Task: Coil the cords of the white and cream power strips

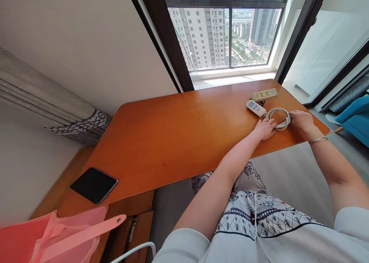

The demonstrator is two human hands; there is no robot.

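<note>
A white power strip (256, 108) lies near the right end of the brown table, with its pale cable (278, 110) gathered into a loose coil beside it. My left hand (264, 129) rests low over the table, its fingers closed on the coil's near left side. On the coil's right side, my right hand (302, 121) pinches the cable, near a dark end that shows at its fingertips. Behind the white strip sits a longer beige power strip (264, 94), with a short dark cord partly hidden between the two.
The table (173, 136) has a dark tablet (94, 185) on its left end. Pink bins (52, 236) stand below that corner. A window (230, 32) is behind the table, a grey curtain (57, 97) at left, a blue chair (354, 117) at right.
</note>
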